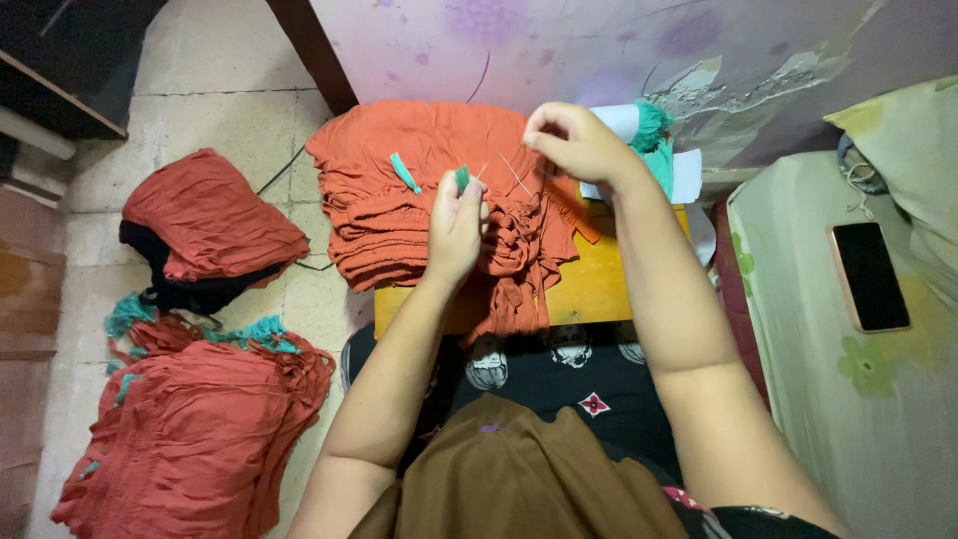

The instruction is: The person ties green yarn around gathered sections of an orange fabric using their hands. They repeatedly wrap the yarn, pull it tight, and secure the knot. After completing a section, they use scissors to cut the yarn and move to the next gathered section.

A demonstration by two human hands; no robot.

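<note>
1. Cramped floor space surrounds me: pale tiles, a low yellow table (589, 289) just past my knees, and a purple-patterned wall (559, 40) behind it.
2. Nearest to me is my lap, covered by brown cloth (519, 479) over a dark printed garment (559, 369).
3. My left hand (456, 225) is raised over the table, fingertips pinched on a small teal tassel (462, 178).
4. My right hand (577, 142) is higher and farther out, thumb and fingers pinched shut on a pale thread (514, 172) that slants down toward the tassel; whether a needle is on it I cannot tell.
5. Under both hands lies the stack of rust-orange garments (419, 200) on the table, with another teal tassel (404, 172) resting on top.
6. I judge the step in hand to be pulling the thread taut on the tassel; next calls for a steady draw without losing the pinch.
7. To my left, more orange garments (190, 439) lie heaped on the floor; to my right, a phone (868, 276) rests on green bedding (818, 329).
</note>
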